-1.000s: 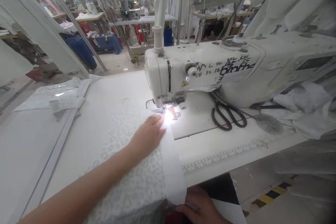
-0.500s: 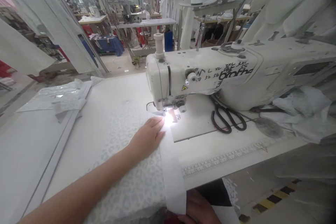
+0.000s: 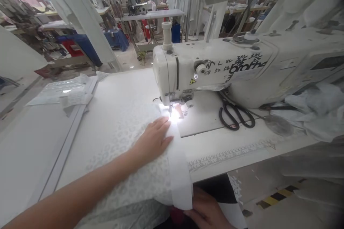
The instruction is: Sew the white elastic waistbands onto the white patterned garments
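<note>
My left hand (image 3: 153, 139) lies flat, fingers stretched out, on white patterned fabric (image 3: 129, 157) just in front of the lit needle (image 3: 172, 111) of a white sewing machine (image 3: 215, 71). A plain white strip (image 3: 178, 171) runs along the fabric's right edge, from the needle down over the table's front edge. My right hand (image 3: 206, 211) is below the table edge at the strip's lower end, fingers curled against it; whether it grips the strip is partly hidden.
Black scissors (image 3: 236, 116) lie on the machine bed right of the needle. A printed ruler (image 3: 228, 154) runs along the table front. Loose white scraps (image 3: 67, 94) sit far left, crumpled cloth (image 3: 314, 111) far right. Other sewing tables stand behind.
The view has shifted slightly and the machine sits a little higher in frame. My left hand stays flat on the fabric by the needle; my right hand remains at the strip's lower end.
</note>
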A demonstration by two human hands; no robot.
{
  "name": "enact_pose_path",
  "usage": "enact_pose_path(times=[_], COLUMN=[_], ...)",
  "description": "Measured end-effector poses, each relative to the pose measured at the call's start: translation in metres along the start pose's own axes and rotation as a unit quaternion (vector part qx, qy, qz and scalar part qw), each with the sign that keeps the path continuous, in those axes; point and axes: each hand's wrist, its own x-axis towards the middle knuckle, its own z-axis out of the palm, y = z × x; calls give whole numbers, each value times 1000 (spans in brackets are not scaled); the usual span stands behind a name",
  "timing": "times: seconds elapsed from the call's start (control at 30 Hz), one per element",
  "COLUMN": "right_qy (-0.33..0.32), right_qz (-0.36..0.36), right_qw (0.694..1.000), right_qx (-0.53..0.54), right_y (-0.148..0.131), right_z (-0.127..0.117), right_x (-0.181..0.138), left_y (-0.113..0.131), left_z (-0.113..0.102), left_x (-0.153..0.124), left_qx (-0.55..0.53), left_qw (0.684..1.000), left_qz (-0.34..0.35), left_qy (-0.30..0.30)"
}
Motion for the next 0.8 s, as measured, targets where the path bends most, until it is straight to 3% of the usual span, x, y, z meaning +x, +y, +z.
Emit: enact_pose_path(times=[0.23,0.37,0.5,0.63,0.8], right_qy=[83,114,129,132,132], right_qz=[29,43,37,48,60], right_qw=[993,987,986,987,988], right_qx=[78,102,103,84,58], right_y=[-12,-17,-21,-25,-30], right_z=[-1,-1,-1,-2,-6], right_x=[14,14,8,4,5], left_y=[-32,-35,-9,16,15], left_z=[-9,-14,-11,1,8], left_x=[43,54,23,-19,-27], left_qx=[30,44,21,-45,-31], left_qw=[999,999,998,998,998], left_qz=[33,14,-26,-39,-22], left_qy=[28,29,59,34,51])
